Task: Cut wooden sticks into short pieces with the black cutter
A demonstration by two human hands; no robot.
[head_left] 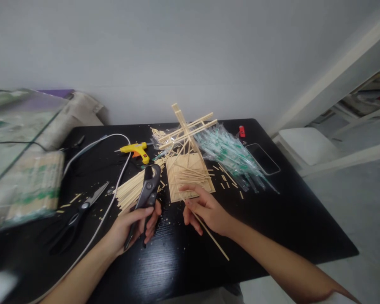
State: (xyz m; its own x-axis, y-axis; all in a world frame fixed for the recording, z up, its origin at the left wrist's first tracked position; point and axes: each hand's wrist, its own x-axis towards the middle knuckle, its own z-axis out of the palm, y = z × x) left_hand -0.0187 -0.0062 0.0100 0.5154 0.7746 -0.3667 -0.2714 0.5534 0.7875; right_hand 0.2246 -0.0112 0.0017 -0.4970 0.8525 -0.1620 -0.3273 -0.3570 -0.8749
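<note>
My left hand (134, 226) is wrapped round the handles of black hand pruners (149, 185), their head pointing up and away from me. Between the fingers of my right hand (209, 211) is a thin wooden stick (215, 243), slanting down toward the table's front edge. Just beyond that hand lies a square base of joined sticks (175, 195), with several loose sticks (194, 175) on top. A windmill-like stick frame (187, 131) with crossed arms rises at its back. Left of the base, a bundle of sticks (128, 193) lies partly behind the pruners.
A yellow glue gun (136, 150), scissors (85, 205) and a white cable (109, 207) occupy the left side. Green-and-clear plastic wrappers (231, 152), a phone (262, 158) and a red object (242, 131) lie right. Packaged sticks (34, 181) stand far left; cut bits (228, 181) are scattered about.
</note>
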